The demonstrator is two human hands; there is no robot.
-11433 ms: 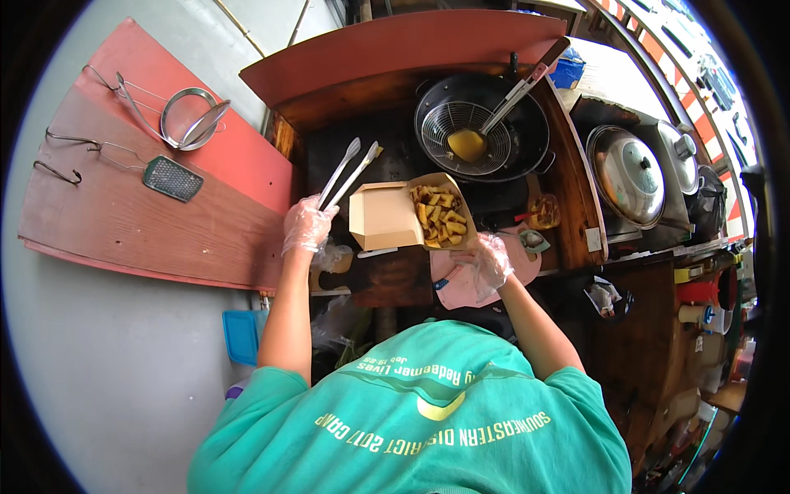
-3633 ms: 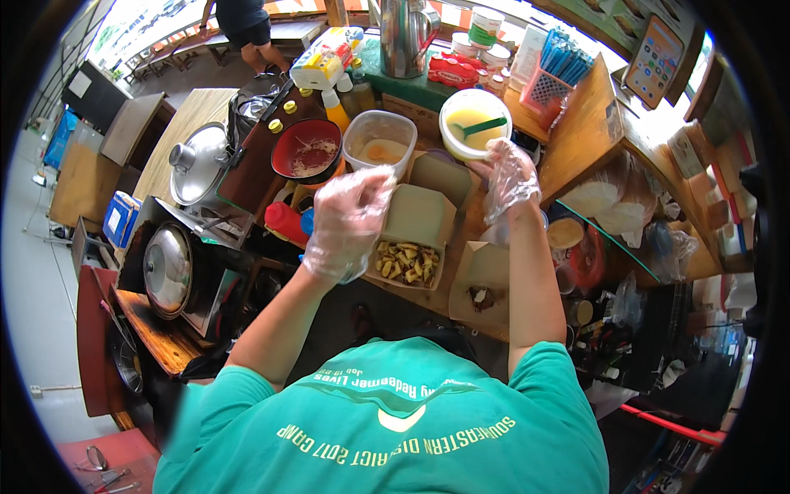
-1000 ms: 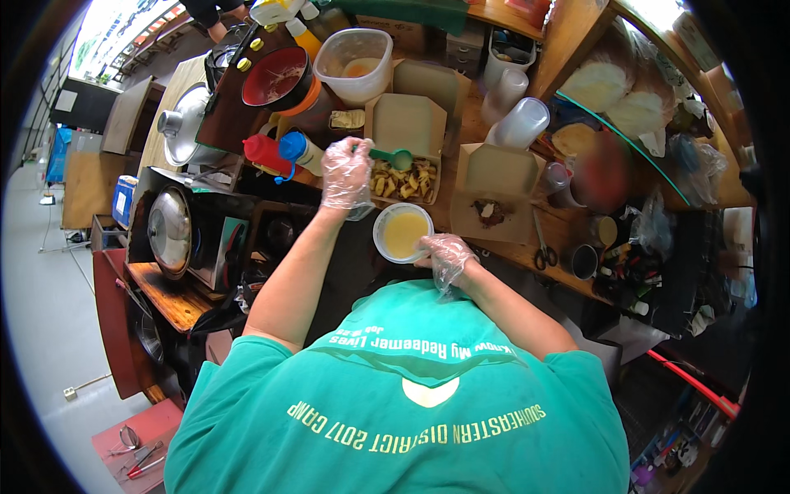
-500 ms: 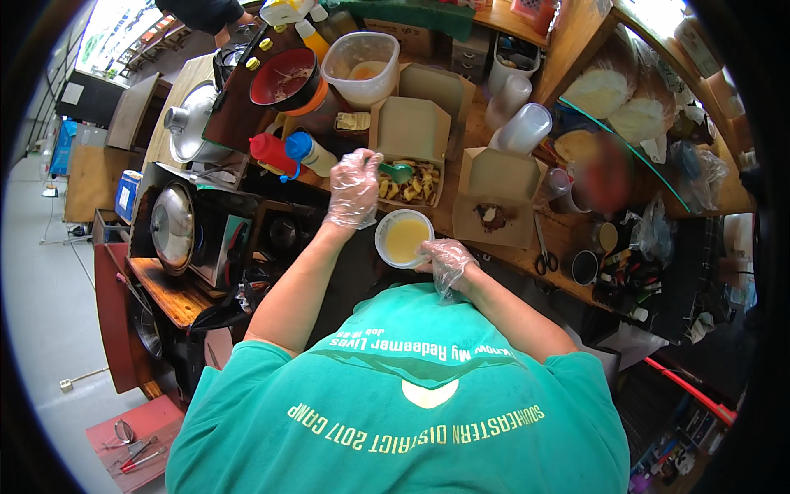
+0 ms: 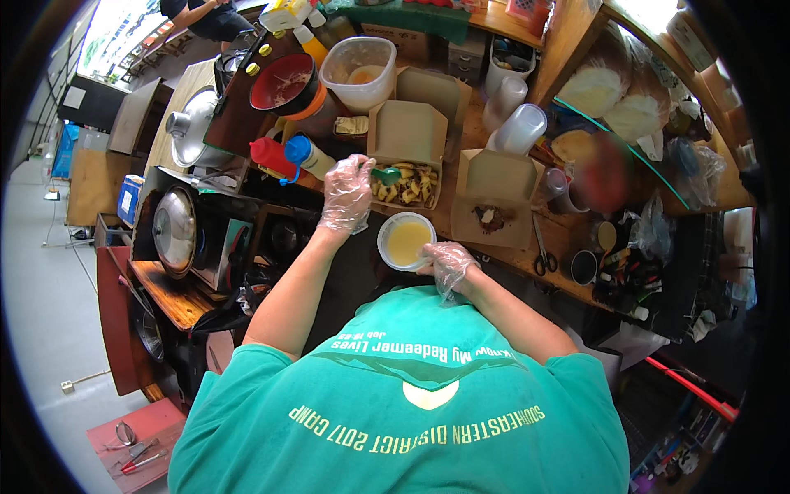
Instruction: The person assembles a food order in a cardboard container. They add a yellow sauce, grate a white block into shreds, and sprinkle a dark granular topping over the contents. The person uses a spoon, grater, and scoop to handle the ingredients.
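My left hand, in a clear plastic glove, is closed on a green spoon. The spoon's bowl is over a cardboard takeaway box filled with chopped yellow-brown food. My right hand, gloved the same way, grips the rim of a round white tub of pale yellow sauce in front of my chest. The tub is just on the near side of the box. To its right a second open takeaway box has a little dark food at its bottom.
Red and blue-capped squeeze bottles stand left of the boxes. Behind them are a red bowl and a clear plastic container. Scissors lie at the right. A lidded pan sits at the left. Another person is at the far left.
The spoon has shifted slightly left and down over the filled box with my left hand. The tub stays in my right hand. The person at the far left shows more.
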